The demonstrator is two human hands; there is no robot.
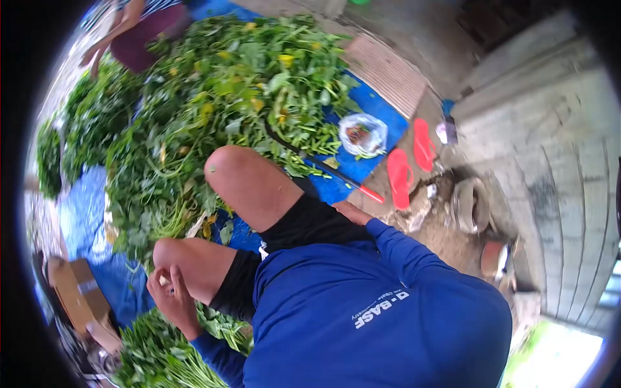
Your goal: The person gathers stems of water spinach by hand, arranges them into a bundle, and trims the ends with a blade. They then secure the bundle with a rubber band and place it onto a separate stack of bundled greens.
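I sit with bare knees raised, in a blue long-sleeved shirt and black shorts. My left hand rests against the lower knee, fingers loosely curled around what may be a pale stem; too small to be sure. My right hand lies behind the upper thigh and is mostly hidden, only its back showing. A big heap of green leafy stalks with some yellow leaves lies on a blue tarp in front of my knees. More greens lie below my left hand.
A long dark tool with a red tip lies on the tarp. Past it are a plastic bag and red flip-flops. A cardboard box sits at the left. Another person works beyond the heap. A concrete wall stands on the right.
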